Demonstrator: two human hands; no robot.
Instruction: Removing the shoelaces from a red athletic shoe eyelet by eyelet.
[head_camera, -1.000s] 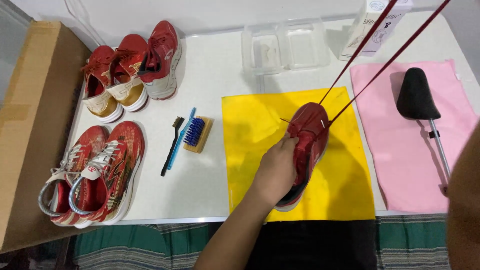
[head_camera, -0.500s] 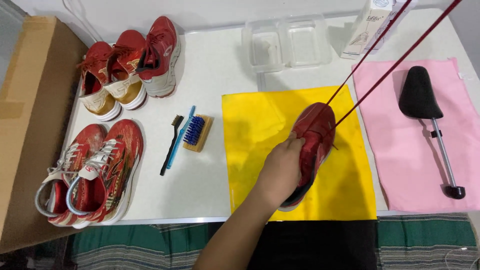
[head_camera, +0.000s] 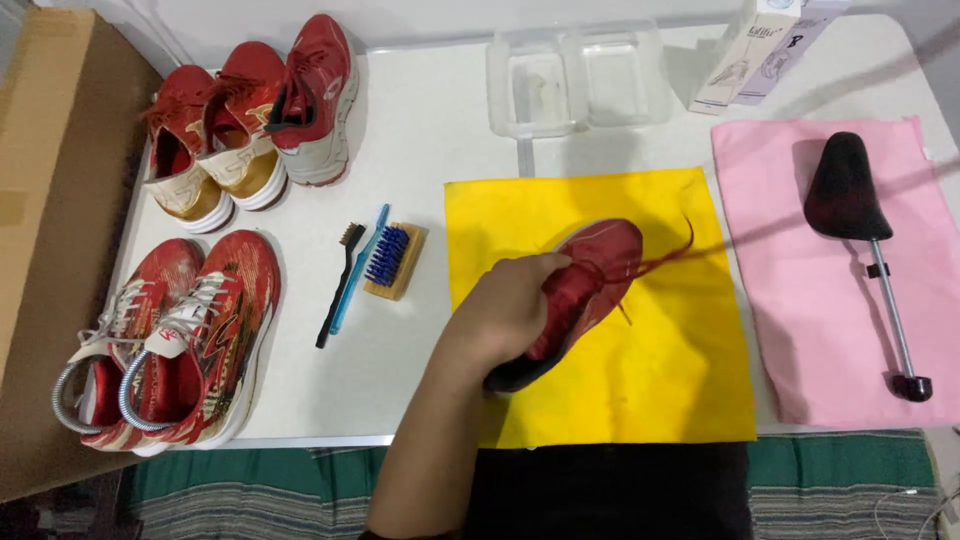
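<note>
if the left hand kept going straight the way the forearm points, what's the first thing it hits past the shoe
Probably the black shoe tree on the pink cloth. The left hand, gripping the red shoe, points up and right across the yellow cloth; height is unclear.

Single head view, looking steeply down from above the near table (head_camera: 430, 130) edge, facing away from wearer; mid-close, whole tabletop in frame, cardboard box (head_camera: 50, 230) at left margin, no second view
</note>
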